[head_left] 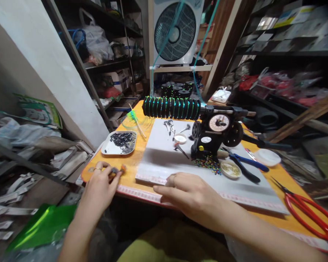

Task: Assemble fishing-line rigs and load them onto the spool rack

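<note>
Near the table's front left corner, my left hand has its thumb and fingers around a small dark and orange tuft. My right hand rests over the front edge of the white board, its fingers bent and pointing left; anything under them is hidden. Behind it stands a black winding machine with a dark ribbed roll wrapped in green thread. A white tray of small black pieces lies beyond my left hand. Colourful beads lie at the machine's foot.
Blue-handled pliers and a dish of gold bits lie right of the machine. Red-handled scissors lie at the right edge. A small white dish and dark tufts sit on the board. A fan stands behind.
</note>
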A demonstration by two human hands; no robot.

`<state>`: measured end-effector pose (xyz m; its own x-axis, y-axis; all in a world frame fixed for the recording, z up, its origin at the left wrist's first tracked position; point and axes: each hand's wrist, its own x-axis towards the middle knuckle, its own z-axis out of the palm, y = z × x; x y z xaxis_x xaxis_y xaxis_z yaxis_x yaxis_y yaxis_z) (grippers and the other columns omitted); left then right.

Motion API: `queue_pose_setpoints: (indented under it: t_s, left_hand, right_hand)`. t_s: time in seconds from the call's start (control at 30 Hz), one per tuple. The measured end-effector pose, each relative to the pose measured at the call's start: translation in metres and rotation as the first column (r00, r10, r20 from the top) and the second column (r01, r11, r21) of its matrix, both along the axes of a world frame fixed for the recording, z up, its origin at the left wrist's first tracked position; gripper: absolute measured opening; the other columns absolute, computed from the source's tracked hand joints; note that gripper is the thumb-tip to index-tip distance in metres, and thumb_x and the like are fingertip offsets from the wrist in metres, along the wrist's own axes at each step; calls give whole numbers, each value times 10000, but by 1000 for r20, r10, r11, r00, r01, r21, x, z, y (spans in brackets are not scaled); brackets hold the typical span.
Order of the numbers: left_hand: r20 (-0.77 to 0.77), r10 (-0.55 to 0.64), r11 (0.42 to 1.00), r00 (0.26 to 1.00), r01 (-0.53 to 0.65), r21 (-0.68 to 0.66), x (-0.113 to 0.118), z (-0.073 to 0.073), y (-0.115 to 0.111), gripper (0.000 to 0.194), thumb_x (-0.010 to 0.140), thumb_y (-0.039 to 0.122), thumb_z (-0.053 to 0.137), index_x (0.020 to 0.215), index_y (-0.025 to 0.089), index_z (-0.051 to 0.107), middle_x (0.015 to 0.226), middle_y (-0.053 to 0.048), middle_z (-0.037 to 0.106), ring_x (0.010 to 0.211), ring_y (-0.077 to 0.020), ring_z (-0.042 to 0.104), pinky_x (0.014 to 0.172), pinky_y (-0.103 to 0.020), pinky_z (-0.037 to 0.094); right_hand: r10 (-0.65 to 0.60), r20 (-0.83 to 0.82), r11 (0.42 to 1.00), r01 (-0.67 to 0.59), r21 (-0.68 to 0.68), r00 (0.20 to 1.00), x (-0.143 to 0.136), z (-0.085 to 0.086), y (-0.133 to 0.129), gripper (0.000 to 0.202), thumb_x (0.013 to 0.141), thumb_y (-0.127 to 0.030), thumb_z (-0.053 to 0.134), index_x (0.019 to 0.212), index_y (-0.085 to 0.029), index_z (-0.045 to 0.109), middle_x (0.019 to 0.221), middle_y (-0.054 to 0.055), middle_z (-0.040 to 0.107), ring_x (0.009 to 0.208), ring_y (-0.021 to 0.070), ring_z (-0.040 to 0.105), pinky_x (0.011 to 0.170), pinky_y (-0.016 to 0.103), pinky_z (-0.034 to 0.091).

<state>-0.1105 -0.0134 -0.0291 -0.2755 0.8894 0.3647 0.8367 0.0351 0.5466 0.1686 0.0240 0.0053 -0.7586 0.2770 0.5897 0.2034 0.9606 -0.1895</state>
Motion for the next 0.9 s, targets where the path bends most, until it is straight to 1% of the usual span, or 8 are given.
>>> queue_pose_setpoints:
  t_s: [0.1, 0.17, 0.27, 0.33, 0.4, 0.53, 0.7, 0.9]
  left_hand:
    - [107, 10, 996, 994, -19, 82, 13, 5, -16, 189, 878, 390, 564, 874, 214, 634, 1035, -109, 651, 968, -292, 619, 861, -377, 459]
    - [364, -15, 998, 931, -10, 67, 31, 6, -29, 198, 899, 404, 585, 928, 215, 636, 984, -77, 694, 912, -243, 640, 794, -313, 479]
    - [796, -92, 993, 598, 120, 25, 68, 7, -43, 248, 878, 438, 653, 818, 199, 623, 733, -4, 635, 612, -123, 524, 574, -213, 417]
    - [928, -93, 991, 362, 119, 53, 91, 8, -45, 270, 833, 448, 714, 817, 191, 630, 658, 23, 574, 578, -98, 471, 545, -190, 392]
    - [968, -86, 990, 235, 131, 56, 109, 12, -44, 298, 781, 447, 769, 896, 187, 680, 646, 29, 553, 580, -91, 466, 543, -181, 387]
    - [952, -114, 983, 285, 172, 66, 122, 21, -34, 291, 727, 432, 815, 867, 186, 747, 626, 35, 549, 562, -87, 453, 564, -187, 414]
    - [929, -109, 967, 353, 253, 18, 121, 24, -23, 244, 757, 416, 786, 801, 180, 741, 774, -36, 697, 772, -198, 628, 753, -282, 513]
    - [889, -148, 988, 434, 114, 109, 119, 19, -18, 278, 773, 412, 780, 685, 170, 675, 618, 18, 558, 591, -115, 483, 568, -214, 407]
  right_hand:
    - [43, -78, 988, -54, -142, 996, 1, 9, 5, 266, 974, -212, 591, 1230, -141, 574, 777, 25, 710, 667, 133, 639, 636, 236, 478]
    - [79, -123, 971, -105, -216, 989, 1, 14, 8, 275, 956, -230, 631, 1211, -162, 554, 777, 5, 734, 686, 120, 671, 678, 221, 493]
    - [122, -151, 950, -160, -269, 981, 0, 18, 13, 217, 942, -238, 652, 1128, -172, 560, 752, 0, 745, 658, 117, 685, 652, 211, 501]
    - [131, -187, 927, -188, -325, 974, 0, 18, 17, 204, 933, -251, 665, 1087, -157, 569, 740, 13, 739, 616, 107, 673, 607, 193, 501]
    - [124, -225, 903, -204, -378, 966, 0, 17, 19, 235, 916, -279, 688, 1073, -146, 572, 748, 27, 735, 602, 99, 668, 588, 177, 506]
    - [94, -196, 924, -159, -348, 976, 2, 14, 21, 198, 943, -285, 653, 1069, -153, 577, 758, 24, 739, 613, 94, 679, 587, 171, 502]
    - [53, -81, 984, -66, -163, 995, 7, 15, 22, 167, 970, -294, 611, 1041, -143, 611, 752, 18, 717, 603, 113, 652, 546, 211, 456]
    - [37, 15, 999, -37, -28, 999, 17, 21, 25, 195, 1014, -172, 477, 1076, -113, 652, 898, 100, 696, 781, 165, 656, 666, 259, 518]
